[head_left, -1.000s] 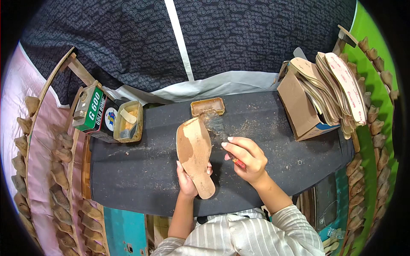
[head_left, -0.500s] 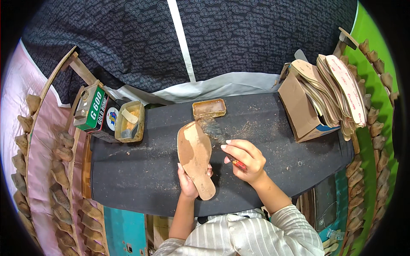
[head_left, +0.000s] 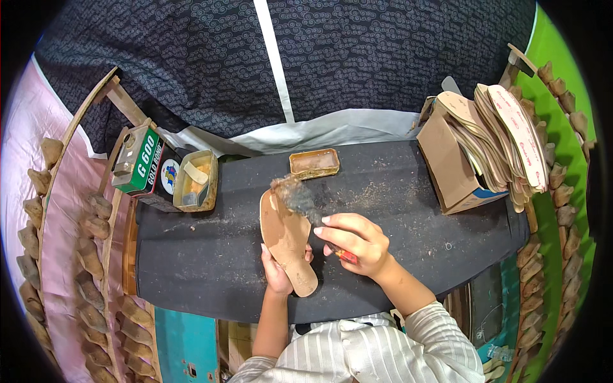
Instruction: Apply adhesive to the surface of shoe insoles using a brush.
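A tan shoe insole lies in my left hand, heel end toward me. My fingers and thumb grip it from both sides near its narrow part. Its front half looks darker and wet. My right hand closes around a brush with a red handle end. The brush's dark, clotted bristles touch the toe end of the insole. Just beyond the toe stands a small shallow tray with a brownish, sticky-looking rim and pale contents.
At the left stand a green and black metal can and a yellowish tub with scraps inside. A cardboard box of stacked insoles is at the right. Dusty crumbs lie on the black-covered table. Racks of shoe lasts flank it.
The brush has moved left onto the toe end of the insole, carried by my right hand. The insole has shifted slightly left. More of its front looks darkened.
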`<action>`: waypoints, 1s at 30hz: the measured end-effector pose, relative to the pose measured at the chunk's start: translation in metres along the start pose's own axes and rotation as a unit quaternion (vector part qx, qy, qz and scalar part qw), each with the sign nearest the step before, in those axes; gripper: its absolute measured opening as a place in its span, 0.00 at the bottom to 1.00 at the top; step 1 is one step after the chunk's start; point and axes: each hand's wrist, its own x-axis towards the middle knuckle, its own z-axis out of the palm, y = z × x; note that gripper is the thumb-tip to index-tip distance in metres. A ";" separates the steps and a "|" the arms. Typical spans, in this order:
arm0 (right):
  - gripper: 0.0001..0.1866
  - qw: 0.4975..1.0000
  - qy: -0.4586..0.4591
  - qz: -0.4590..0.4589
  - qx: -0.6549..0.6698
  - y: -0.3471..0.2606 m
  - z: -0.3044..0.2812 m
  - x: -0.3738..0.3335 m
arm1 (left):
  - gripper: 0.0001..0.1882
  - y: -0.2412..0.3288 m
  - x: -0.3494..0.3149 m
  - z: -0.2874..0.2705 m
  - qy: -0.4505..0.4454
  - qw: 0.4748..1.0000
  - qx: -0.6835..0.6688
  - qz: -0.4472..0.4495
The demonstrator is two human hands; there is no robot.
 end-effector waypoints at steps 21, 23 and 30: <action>0.18 0.998 -0.011 -0.044 0.034 -0.002 0.010 0.006 | 0.37 0.011 -0.001 0.000 -0.039 0.997 0.049 0.045; 0.17 0.998 -0.021 -0.044 0.030 -0.003 0.010 0.006 | 0.35 0.013 -0.001 0.014 0.002 0.999 0.023 0.035; 0.17 0.998 -0.026 -0.029 0.054 -0.005 0.007 0.009 | 0.33 0.013 -0.001 0.024 0.059 0.997 0.021 0.034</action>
